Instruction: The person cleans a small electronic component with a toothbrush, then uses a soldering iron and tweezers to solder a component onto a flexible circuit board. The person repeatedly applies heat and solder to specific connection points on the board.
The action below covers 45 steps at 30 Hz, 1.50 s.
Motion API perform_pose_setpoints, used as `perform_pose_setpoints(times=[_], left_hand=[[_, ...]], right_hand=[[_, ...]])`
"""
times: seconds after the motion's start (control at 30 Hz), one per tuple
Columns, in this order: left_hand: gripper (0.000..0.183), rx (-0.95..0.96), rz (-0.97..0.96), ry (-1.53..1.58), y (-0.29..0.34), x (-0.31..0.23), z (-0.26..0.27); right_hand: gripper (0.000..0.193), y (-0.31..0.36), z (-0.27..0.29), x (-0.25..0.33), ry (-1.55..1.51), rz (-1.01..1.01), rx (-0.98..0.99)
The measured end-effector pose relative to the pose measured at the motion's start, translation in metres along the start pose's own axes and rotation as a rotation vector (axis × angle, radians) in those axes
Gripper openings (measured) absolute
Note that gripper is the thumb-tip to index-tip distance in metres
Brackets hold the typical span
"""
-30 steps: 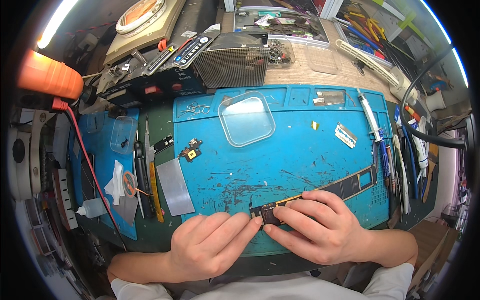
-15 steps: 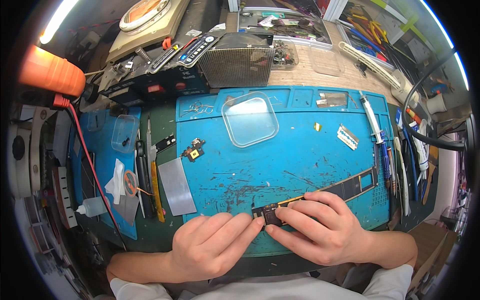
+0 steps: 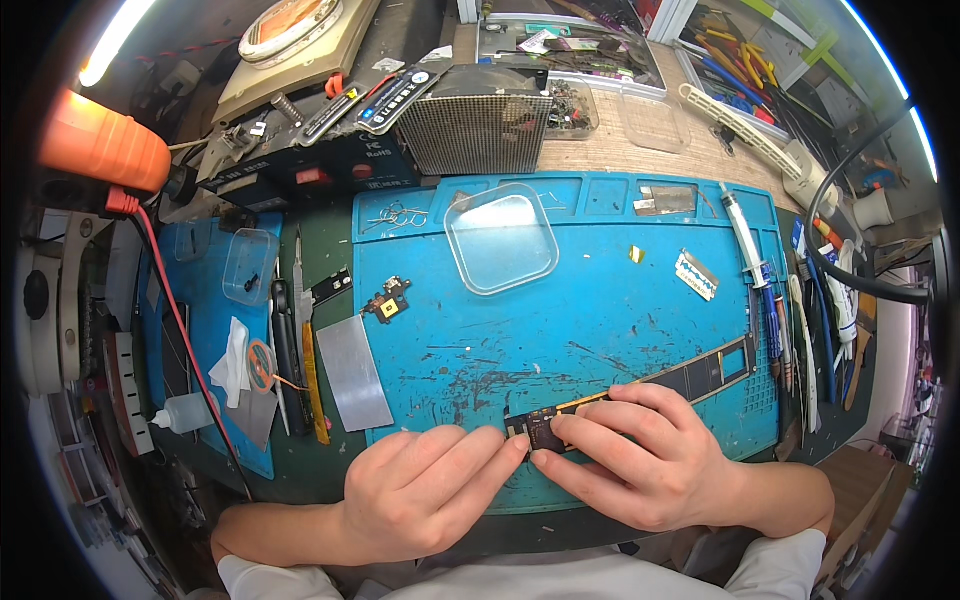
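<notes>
Lower center of frame: left hand [image 3: 425, 490] pinches left end of long black circuit board [image 3: 695, 377], right hand [image 3: 645, 455] grips its middle; blue mat [image 3: 620, 320] underneath.

You've got a matt, rubbery, scuffed work mat [image 3: 610, 300], a glossy clear-plastic sq. tub [image 3: 502, 245] & a smooth satin-metal rect. plate [image 3: 355, 373]. Your circuit board [image 3: 543, 433] looks mostly matt w/ shiny gold-col. bits; your benchtop [image 3: 600, 155], matt wood-grain.

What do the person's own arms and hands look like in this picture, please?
The left hand and right hand are ungloved, with nothing visible at the wrists. The forearms are uncovered, below plain white sleeves ending near the elbows.
</notes>
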<state>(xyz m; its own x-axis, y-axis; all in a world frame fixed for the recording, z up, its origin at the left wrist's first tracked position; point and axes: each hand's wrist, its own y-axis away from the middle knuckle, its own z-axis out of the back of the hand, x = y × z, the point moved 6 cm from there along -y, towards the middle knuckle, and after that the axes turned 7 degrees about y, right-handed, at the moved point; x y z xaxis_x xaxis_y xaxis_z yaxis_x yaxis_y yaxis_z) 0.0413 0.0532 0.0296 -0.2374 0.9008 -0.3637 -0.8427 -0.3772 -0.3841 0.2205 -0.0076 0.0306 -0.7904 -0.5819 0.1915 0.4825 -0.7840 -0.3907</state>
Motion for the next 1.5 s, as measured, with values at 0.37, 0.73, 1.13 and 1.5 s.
perform_pose_setpoints(times=[0.37,0.73,1.13,1.5], left_hand=[[0.045,-0.033,0.015,-0.005,-0.005,-0.002,0.001],[0.043,-0.034,0.025,0.009,-0.001,-0.002,0.003],[0.032,-0.12,0.003,-0.009,0.0,-0.008,0.008],[0.03,-0.12,-0.031,-0.012,0.003,-0.005,0.001]], right_hand=[[0.033,0.001,0.001,0.0,0.008,0.01,-0.002],[0.035,0.003,-0.002,0.004,0.023,0.036,-0.011],[0.037,-0.01,0.067,0.004,0.193,0.032,-0.302],[0.049,-0.142,0.267,-0.166,-0.858,-0.479,-0.821]])
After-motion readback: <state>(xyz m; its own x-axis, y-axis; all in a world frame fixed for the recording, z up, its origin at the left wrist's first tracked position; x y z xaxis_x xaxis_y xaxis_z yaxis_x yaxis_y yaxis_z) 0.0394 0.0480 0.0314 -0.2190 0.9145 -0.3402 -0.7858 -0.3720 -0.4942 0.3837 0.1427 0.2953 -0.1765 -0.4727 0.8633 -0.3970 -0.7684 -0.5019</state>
